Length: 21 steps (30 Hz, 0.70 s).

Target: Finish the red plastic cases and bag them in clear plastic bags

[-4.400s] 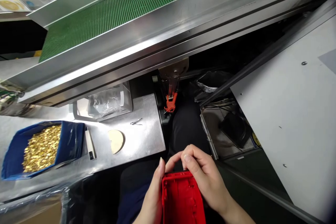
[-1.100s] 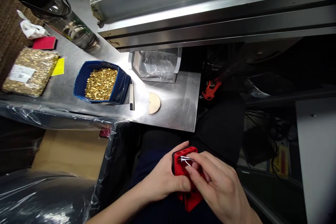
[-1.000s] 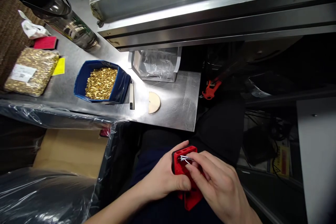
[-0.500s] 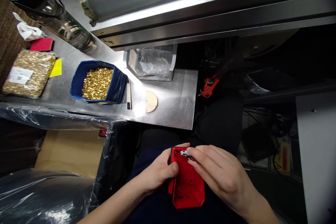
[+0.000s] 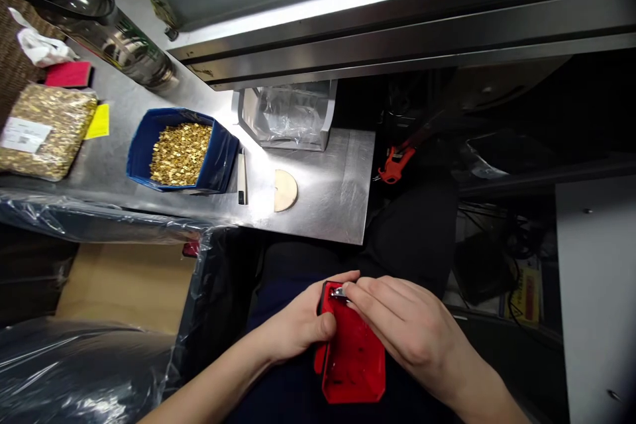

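Note:
Over my lap I see a red open plastic case (image 5: 354, 371), with small dark holes or marks on its inner floor. My left hand (image 5: 298, 323) wraps round its upper left side, thumb over the rim. The fingers of my right hand (image 5: 410, 328) pinch a small shiny metal piece (image 5: 338, 292) at the case's top inner left corner. Most of that piece is hidden by my fingers, so its kind cannot be made out.
On the metal bench (image 5: 338, 212) stand a blue bin (image 5: 221, 159) of small brass-coloured parts, a grey bin (image 5: 325, 122), a white-handled tool (image 5: 242, 175) and a round wooden disc (image 5: 285, 191). Left lies a plastic-lined box (image 5: 199, 291). Orange-handled pliers (image 5: 395, 164) hang beyond the bench.
My right hand has moved slightly left with the metal piece, bringing it to the case's inner corner. My left hand keeps its hold. The view has shifted a little.

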{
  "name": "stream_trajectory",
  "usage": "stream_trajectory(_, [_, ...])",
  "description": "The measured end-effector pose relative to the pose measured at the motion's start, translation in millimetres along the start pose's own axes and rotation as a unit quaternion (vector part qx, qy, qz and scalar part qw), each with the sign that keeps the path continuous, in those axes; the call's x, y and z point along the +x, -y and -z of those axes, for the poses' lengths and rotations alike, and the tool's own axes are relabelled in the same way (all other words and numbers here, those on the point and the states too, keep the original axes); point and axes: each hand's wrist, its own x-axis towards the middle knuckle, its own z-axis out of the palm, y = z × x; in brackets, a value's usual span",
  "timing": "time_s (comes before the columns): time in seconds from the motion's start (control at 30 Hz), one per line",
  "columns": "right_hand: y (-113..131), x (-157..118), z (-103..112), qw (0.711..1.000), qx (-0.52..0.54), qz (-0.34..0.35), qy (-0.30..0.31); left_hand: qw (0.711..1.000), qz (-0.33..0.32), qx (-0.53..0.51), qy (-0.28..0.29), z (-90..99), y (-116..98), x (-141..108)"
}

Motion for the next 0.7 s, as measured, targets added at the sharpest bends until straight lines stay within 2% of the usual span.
stream_trajectory(0.23, [0.4,1.5,1.9,1.000,-0.019,0.020,0.015,1.000,0.004,0.015,0.019,5.3,-0.2,0.8])
stream_trajectory(0.3, [-0.1,-1.8,1.1,1.000,-0.002,0.022,-0.013,1.000,0.000,0.012,0.017,5.8,0.1,0.7])
stream_trajectory(0.33, [-1.2,-3.8,0.5,0.999,0.018,0.002,-0.044,1.000,-0.002,0.006,0.020,5.9,0.5,0.5])
stream_trajectory(0.4, [-6.1,-7.0,-1.9,0.986,0.062,-0.084,-0.130,1.000,-0.001,-0.012,0.025,5.9,1.7,-0.3])
stream_trajectory(0.5, [-20.1,-7.3,-11.0,0.937,0.096,-0.243,-0.230,0.999,0.014,-0.026,0.017,6.8,3.4,-2.3])
stream_trajectory(0.57, [-31.9,-3.6,-22.3,0.914,0.117,-0.303,-0.243,0.999,0.016,-0.028,0.009,7.9,3.5,-3.7])
stream_trajectory(0.7, [-53.9,15.6,-52.2,0.897,0.165,-0.364,-0.186,0.999,0.014,-0.042,0.019,8.9,2.5,-5.9])
